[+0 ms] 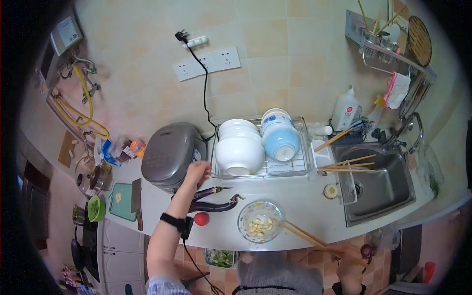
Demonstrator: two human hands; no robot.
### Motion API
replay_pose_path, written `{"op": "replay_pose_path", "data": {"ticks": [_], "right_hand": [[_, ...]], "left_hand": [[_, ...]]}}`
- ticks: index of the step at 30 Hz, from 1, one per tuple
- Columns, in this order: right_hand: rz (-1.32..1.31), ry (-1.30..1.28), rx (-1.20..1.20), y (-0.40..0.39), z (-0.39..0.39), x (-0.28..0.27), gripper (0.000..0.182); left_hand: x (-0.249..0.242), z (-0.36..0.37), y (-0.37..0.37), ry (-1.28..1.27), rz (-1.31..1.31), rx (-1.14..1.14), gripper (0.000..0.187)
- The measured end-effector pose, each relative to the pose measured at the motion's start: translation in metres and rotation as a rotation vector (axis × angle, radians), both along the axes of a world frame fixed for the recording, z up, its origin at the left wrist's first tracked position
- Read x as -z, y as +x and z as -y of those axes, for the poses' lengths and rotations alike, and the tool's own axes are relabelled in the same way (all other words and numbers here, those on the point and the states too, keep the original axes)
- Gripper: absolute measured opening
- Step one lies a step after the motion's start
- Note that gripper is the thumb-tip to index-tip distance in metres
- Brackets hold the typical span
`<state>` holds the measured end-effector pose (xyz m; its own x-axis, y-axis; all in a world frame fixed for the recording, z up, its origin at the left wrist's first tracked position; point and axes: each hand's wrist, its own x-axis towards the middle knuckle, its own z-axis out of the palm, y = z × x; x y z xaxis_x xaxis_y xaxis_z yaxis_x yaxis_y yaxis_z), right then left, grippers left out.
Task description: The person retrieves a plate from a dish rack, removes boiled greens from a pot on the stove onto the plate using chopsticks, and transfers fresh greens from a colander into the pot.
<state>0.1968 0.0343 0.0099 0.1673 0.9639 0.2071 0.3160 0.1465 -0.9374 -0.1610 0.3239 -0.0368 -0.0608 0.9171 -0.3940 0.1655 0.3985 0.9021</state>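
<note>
Her left hand point(196, 172) reaches to the rice cooker point(173, 156) at ten o'clock, fingers curled loosely beside it. Right hand point(351, 263) pinches chopsticks point(305, 235) at the glass bowl point(260, 221) on the worktop point(305, 201).

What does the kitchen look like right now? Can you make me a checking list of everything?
Surface: pale counter, with a sink at its right end.
Job's things: left hand is at the front of the grey rice cooker; right hand is low by the counter edge, holding chopsticks that reach the glass bowl of pale pieces.
Clutter: two aubergines, tomato, cutting board with cleaver, dish rack of bowls, soap bottle.
Hands: left open, fingers spread; right closed on chopsticks.
Cables: black cord runs from the wall plug down behind the cooker.
Surroundings: tiled wall, yellow hoses, stove pots.
</note>
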Motion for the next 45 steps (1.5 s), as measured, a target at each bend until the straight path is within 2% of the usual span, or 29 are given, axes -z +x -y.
{"op": "replay_pose_path", "data": {"ticks": [1,3,6,8,12,14,17,19,21,25,30,34,41,43,45], "right_hand": [[-0.102,-0.015,0.141,0.0,0.004,0.002,0.065],[-0.206,-0.029,0.291,0.0,0.008,0.003,0.066],[-0.21,0.007,0.366,0.011,0.002,0.01,0.066],[-0.272,0.114,0.553,0.01,-0.003,0.024,0.063],[-0.248,0.168,0.521,0.001,-0.023,0.023,0.06],[-0.248,0.116,0.515,-0.002,-0.027,0.021,0.062],[-0.261,0.052,0.53,-0.005,-0.028,0.024,0.065],[-0.273,0.039,0.556,-0.007,-0.03,0.024,0.065],[-0.297,0.071,0.593,-0.013,-0.032,0.024,0.055],[-0.289,0.054,0.608,-0.016,-0.034,0.025,0.054],[-0.253,0.008,0.663,-0.026,-0.04,0.016,0.051],[-0.238,0.021,0.682,-0.031,-0.045,0.012,0.049],[-0.244,-0.003,0.71,-0.038,-0.043,0.013,0.049],[-0.259,-0.013,0.711,-0.04,-0.042,0.013,0.05],[-0.213,-0.002,0.712,-0.043,-0.044,0.011,0.05]], "left_hand": [[0.004,-0.016,0.003,-0.011,-0.003,0.006,0.013],[0.005,-0.047,0.01,0.122,-0.11,-0.061,0.011],[0.022,-0.103,0.005,0.133,-0.167,-0.003,0.012],[0.029,-0.127,0.006,0.158,-0.167,-0.013,0.013],[0.047,-0.17,0.008,0.238,-0.2,0.051,0.021],[0.059,-0.188,0.009,0.28,-0.181,0.072,0.025],[0.078,-0.214,0.01,0.439,-0.422,0.135,0.032],[0.08,-0.222,0.015,0.414,-0.376,0.155,0.033],[0.082,-0.229,0.019,0.395,-0.345,0.194,0.033],[0.075,-0.231,0.028,0.376,-0.31,0.292,0.032],[0.049,-0.228,0.037,0.132,-0.326,0.488,0.035],[0.055,-0.23,0.037,0.182,-0.311,0.509,0.031],[0.066,-0.243,0.032,0.171,-0.025,0.373,0.028],[0.06,-0.249,0.028,0.188,0.151,0.353,0.023],[0.047,-0.25,0.023,0.194,0.171,0.353,0.023]]}}
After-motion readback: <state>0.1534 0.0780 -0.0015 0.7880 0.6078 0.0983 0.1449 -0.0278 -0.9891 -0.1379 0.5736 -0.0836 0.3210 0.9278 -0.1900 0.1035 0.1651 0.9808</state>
